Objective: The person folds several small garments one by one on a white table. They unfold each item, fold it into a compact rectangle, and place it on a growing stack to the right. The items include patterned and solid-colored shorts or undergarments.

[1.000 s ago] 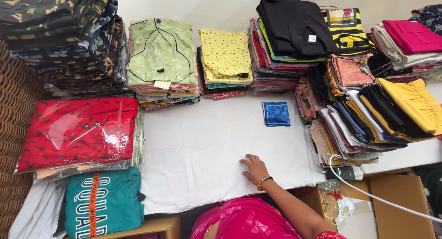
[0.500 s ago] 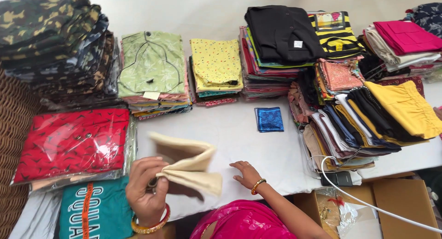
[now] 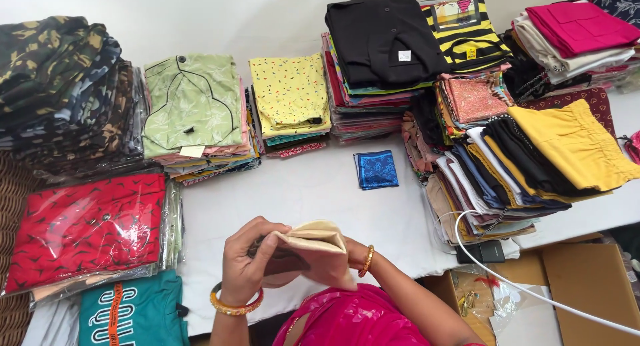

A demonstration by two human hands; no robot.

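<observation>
Since half a second ago, the cream folded cloth [image 3: 313, 249] has been drawn in from an open, spread position to a compact bundle held close to the body, and both hands have closed upon it.

Left hand [image 3: 250, 263]: grasping the near-left edge of the cloth, fingers [image 3: 267, 231] curled over the top fold, thumb beneath. A banded bangle [image 3: 235, 306] sits at the wrist.

Right hand [image 3: 347, 253]: largely hidden behind the cloth; only the wrist with its beaded bracelet [image 3: 365, 261] shows. It appears to support the far side, but its grip cannot be confirmed.

Position: the cloth is held above the near edge of the white table [image 3: 313, 193], not resting on it, presumably so the folds can be worked freely between both hands.

Surroundings: a blue patterned square [image 3: 377, 169] lies flat well beyond the hands. Beyond and to the left stand the green garment stack [image 3: 193, 106] and yellow speckled stack [image 3: 290, 96]. Left of the left hand lies a red packaged garment [image 3: 87, 229], wrapped in clear plastic.
</observation>
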